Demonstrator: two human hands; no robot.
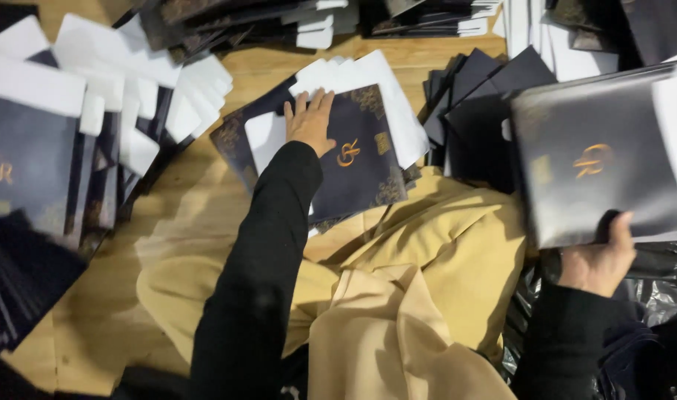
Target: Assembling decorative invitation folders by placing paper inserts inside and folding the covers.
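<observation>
Left hand (309, 122) lies flat, fingers spread, on a dark gold-marked card (357, 155) mid-floor while right hand (598, 259) grips a similar card stack (598, 155).

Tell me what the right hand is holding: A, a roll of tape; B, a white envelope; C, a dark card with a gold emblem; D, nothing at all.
C: the right hand holds a dark card with a gold emblem by its lower edge, while the left hand lies flat on another dark card on the floor.

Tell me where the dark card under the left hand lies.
The dark card lies mid-frame on white sheets, flat under the left hand, just above the tan cloth.
</observation>
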